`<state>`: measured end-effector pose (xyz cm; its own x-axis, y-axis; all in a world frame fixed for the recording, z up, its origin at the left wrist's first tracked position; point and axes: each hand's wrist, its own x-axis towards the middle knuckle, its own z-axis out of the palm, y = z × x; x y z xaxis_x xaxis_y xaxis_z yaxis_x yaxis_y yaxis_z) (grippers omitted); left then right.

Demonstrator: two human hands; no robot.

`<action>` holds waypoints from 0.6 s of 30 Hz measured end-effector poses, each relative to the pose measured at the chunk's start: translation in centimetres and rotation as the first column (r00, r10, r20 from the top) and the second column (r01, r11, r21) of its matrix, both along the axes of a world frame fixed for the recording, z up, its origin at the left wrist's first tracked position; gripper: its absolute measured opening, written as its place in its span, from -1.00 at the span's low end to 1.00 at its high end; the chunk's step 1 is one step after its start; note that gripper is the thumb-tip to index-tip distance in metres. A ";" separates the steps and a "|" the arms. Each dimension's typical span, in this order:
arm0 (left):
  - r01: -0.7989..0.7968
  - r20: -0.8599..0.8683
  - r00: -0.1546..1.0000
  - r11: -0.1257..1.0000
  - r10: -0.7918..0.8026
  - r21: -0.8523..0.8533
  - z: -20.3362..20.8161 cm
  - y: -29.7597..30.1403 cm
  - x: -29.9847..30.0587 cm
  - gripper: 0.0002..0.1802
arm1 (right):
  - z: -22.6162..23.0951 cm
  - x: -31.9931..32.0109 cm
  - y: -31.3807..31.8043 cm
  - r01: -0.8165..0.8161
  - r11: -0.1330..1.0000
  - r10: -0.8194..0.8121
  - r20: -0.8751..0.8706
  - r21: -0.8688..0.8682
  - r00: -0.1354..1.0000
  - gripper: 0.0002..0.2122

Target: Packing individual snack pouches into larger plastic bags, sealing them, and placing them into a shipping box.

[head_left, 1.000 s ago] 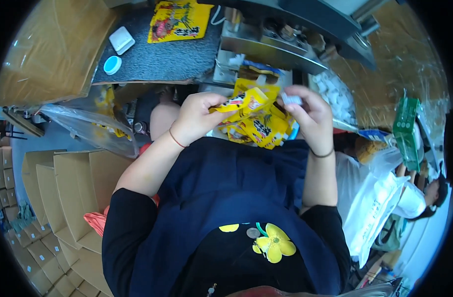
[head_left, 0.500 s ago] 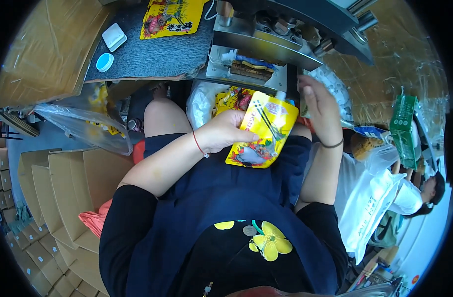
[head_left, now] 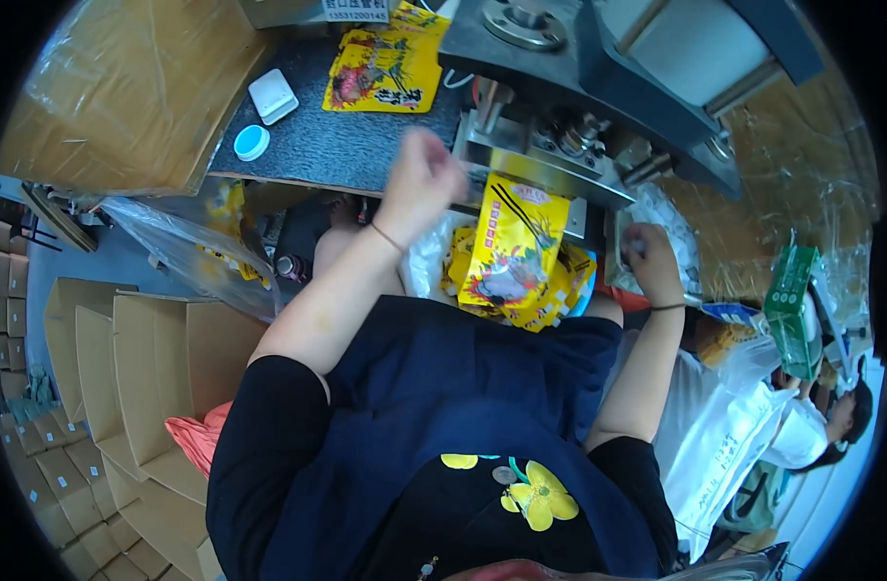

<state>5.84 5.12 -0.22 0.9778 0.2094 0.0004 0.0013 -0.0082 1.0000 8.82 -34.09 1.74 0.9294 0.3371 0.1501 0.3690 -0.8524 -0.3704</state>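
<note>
A yellow printed pouch [head_left: 511,254] hangs with its top edge at the jaw of a metal press machine [head_left: 560,160]. Neither hand touches it. My left hand [head_left: 420,184] is raised left of the press, over the edge of the dark worktop. Motion smears its fingers, so their closure is unclear. Off to the right of the pouch, my right hand [head_left: 651,261] has its fingers curled together beside a clear bag of small white pieces [head_left: 668,218]. What those fingers hold, if anything, is hidden. More yellow pouches [head_left: 560,300] lie underneath, above my lap.
Flat yellow pouches [head_left: 385,73] lie on the worktop [head_left: 318,145], near a white square container [head_left: 272,96] and a round blue-topped lid [head_left: 252,142]. Open cardboard boxes [head_left: 153,349] stand at left. A green box [head_left: 792,310] is at right, with another person [head_left: 802,426] beyond.
My left hand has let go of the pouch and moved up and left. The pouch now hangs at the press. My right hand has dropped lower, its fingers curling. The view has shifted slightly.
</note>
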 end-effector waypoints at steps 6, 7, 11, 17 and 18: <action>-0.183 0.183 0.983 0.124 0.018 0.975 -1.5 11.7 7.4 -0.34 | 0.8 -0.4 1.3 -0.020 1.000 0.020 0.079 -0.008 0.997 -0.76; -0.069 0.071 0.997 0.122 -0.010 0.990 -1.1 10.8 6.1 -0.33 | 1.1 -1.3 1.6 0.008 1.000 -0.009 0.175 0.011 0.985 -0.77; -0.181 0.202 0.949 0.106 -0.242 0.978 -0.7 7.3 -1.9 -0.28 | 2.3 -3.8 2.0 0.079 0.963 -0.120 0.149 0.256 0.982 -0.78; -0.251 0.352 0.932 0.543 -0.087 0.801 -1.0 5.7 -6.9 -0.70 | 2.2 -5.5 5.5 -0.045 0.806 0.099 -0.060 0.590 0.993 -0.81; -0.121 0.283 0.955 0.745 -0.094 0.656 -1.3 5.1 -7.2 -0.76 | 4.1 -5.9 8.4 -0.148 0.892 0.149 0.030 0.427 0.988 -0.83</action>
<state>-1.41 10.22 -1.47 0.9080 0.0641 0.4141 -0.2700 -0.6663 0.6951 2.90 -25.66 5.80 0.8743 0.3752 0.3078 0.4770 -0.5475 -0.6875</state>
